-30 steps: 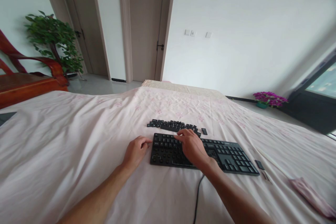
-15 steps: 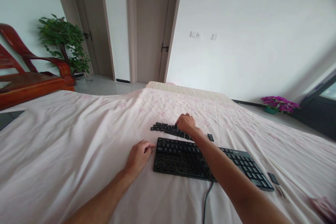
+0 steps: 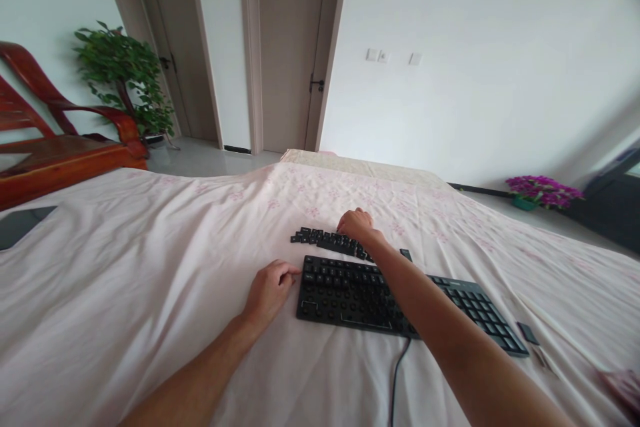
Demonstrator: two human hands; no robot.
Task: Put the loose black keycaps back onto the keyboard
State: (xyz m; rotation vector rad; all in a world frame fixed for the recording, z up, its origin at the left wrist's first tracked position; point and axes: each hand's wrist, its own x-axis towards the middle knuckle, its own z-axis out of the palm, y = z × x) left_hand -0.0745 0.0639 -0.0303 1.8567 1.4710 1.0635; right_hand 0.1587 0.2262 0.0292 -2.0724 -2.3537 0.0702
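Observation:
A black keyboard [image 3: 345, 287] lies on a pale flowered sheet; many keys at its left and middle are off, leaving bare key stems. Loose black keycaps [image 3: 333, 243] stand in rows just beyond its back edge. My right hand [image 3: 356, 221] reaches across the keyboard to these rows. Its bent fingers close on a keycap at the far side, with the tips partly hidden. At the keyboard's left edge rests my left hand [image 3: 273, 287], one finger stretched against the corner and the others loosely curled. My right forearm hides part of the keyboard.
One loose keycap [image 3: 405, 255] lies behind the keyboard. To its right are a small dark block [image 3: 527, 333] and a thin metal tool [image 3: 545, 361]. The keyboard cable [image 3: 397, 380] runs toward me. A dark flat panel [image 3: 23, 227] sits at far left.
The view has shifted slightly, so the bed and keyboard appear a little higher and further right. My right hand stays at the keycap rows, my left hand at the keyboard's edge.

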